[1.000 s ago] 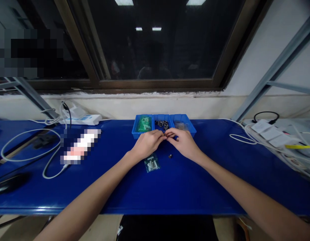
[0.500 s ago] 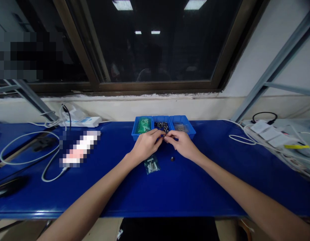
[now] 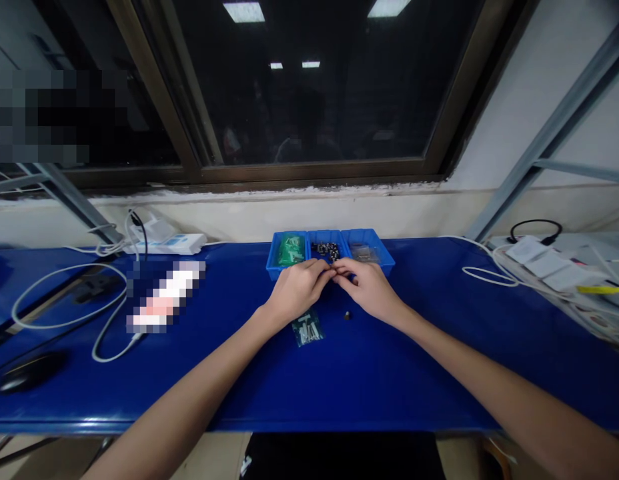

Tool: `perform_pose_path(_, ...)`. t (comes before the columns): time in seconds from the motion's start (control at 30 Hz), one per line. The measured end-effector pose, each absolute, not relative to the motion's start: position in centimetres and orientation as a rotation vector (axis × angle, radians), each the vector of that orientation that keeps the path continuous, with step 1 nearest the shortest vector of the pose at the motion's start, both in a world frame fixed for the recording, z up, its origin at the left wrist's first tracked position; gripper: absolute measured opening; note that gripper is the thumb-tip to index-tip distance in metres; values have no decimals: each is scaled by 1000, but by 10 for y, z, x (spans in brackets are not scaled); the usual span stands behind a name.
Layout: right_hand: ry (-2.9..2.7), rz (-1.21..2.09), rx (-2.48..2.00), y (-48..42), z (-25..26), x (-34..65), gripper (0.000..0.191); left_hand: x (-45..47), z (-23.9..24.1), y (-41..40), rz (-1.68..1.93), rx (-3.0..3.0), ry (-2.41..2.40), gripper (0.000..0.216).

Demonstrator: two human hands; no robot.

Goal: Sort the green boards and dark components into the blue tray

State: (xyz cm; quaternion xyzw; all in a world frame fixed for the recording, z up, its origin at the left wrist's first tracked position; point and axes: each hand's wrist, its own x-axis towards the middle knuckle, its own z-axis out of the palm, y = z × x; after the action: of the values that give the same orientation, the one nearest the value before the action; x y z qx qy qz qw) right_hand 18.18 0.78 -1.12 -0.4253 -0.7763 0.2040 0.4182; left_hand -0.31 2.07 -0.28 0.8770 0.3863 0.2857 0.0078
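Note:
My left hand [image 3: 297, 288] and my right hand [image 3: 367, 288] meet fingertip to fingertip over the blue table [image 3: 339, 380], just in front of a blue three-part tray [image 3: 387, 257]. Both pinch a tiny part that is too small to name. The tray holds green boards [image 3: 290, 249] on the left, small dark parts [image 3: 325, 249] in the middle and greyish parts [image 3: 362, 252] on the right. A small green board with metal pins [image 3: 307, 329] lies below my left hand. One tiny dark part [image 3: 347, 315] lies beside my right wrist.
White cables [image 3: 64, 303] loop over the left of the table beside a white power strip [image 3: 169, 241] and a black mouse [image 3: 27, 371]. More white cable [image 3: 482, 270] and flat white items [image 3: 544, 261] lie at the right. A dark window is behind.
Both hands stay pinched together in front of the tray, with only slight finger movement. The view has shifted a little.

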Motion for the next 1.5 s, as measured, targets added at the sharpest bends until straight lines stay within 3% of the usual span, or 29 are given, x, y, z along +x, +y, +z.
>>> perform_pose_path(0.23, -1833, 908, -1042, 9, -12, 179, 14, -1, 0, 15, 1035, 2718, 1121, 20)
perform_pose_path(0.47, -1697, 1033, -1055, 9, -9, 178, 26, -3, 3, 15, 1019, 2735, 976, 22)
perform_pose_path(0.67, -1746, 972, -1078, 8, -3, 180, 31, -5, 2, 19, 1047, 2709, 977, 23)
perform_pose_path(0.83, -1956, 648, -1082, 7, -7, 184, 33, -4, 3, 19, 996, 2703, 1014, 24)
perform_pose_path(1.1, -2000, 316, -1079, 3, -10, 182, 14, -2, 5, 21, 962, 2609, 1069, 30)
perform_pose_path(1.3, -1960, 357, -1029, 2, -6, 184, 15, 1, 4, 18, 976, 2594, 997, 32)
perform_pose_path(1.5, -1651, 790, -1020, 13, -4, 181, 21, -1, 4, 20, 988, 2535, 1080, 27)
